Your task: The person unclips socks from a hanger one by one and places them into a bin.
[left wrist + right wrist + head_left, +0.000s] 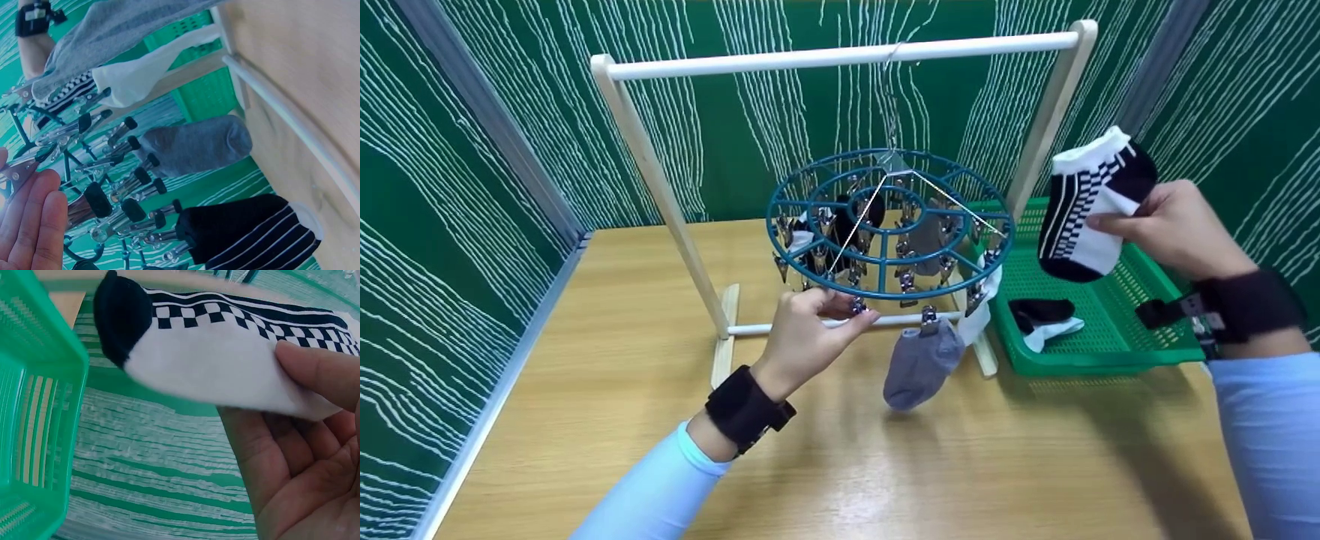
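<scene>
My right hand [1185, 229] holds a white and black checkered ankle sock [1084, 214] up above the basket, thumb on one face and fingers behind; the right wrist view shows its black toe. At the near rim of a round blue clip hanger [883, 291], my left hand [806, 341] pinches a metal clip [858, 305] between thumb and fingers. In the left wrist view, that clip [19, 171] has dark tips. Beside this hand, a grey sock [922, 364] hangs from another clip. A white sock [976, 319] hangs at the hanger's right side.
The hanger hooks onto the white bar [840, 56] of a wooden stand. Behind it hang another grey sock [194, 146] and a black striped sock [253, 233]. A green basket [1110, 364] at right holds a black and white sock [1046, 319]. Green patterned panels surround the table.
</scene>
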Motion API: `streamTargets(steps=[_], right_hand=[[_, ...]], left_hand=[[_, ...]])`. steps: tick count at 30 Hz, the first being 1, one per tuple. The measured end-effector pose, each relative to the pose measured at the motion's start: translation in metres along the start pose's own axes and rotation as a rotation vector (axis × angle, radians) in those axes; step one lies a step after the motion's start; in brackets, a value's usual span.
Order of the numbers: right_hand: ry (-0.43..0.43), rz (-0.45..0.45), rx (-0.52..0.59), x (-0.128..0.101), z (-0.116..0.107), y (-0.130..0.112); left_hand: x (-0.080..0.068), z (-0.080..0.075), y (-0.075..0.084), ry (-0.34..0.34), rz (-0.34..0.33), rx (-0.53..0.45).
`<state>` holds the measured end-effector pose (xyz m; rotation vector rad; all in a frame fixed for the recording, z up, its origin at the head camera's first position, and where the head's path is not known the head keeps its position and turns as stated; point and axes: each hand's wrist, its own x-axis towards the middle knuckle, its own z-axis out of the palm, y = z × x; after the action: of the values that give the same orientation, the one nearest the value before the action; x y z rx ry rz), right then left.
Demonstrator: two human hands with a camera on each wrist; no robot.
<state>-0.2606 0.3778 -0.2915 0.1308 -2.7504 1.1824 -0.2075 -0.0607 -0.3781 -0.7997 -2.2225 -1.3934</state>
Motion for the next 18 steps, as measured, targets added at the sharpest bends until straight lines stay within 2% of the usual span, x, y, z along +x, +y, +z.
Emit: streamTargets(steps=[6,11,18], right_hand=[[0.013,0.062,-0.092,0.024,-0.005,0.014],[-0.009,0.104,-0.149,0.04,-0.002,0.03],[-0.035,0.11,-0.246,0.055,0.008,0.055]], left_hand=[[0.0,0.0,0.0,-0.001,0.0,0.002],[-0.001,-0.001,0.001,0.0,-0.006,-0.006],[-0.002,-0.002,0.002,0.005,-0.014,-0.003]])
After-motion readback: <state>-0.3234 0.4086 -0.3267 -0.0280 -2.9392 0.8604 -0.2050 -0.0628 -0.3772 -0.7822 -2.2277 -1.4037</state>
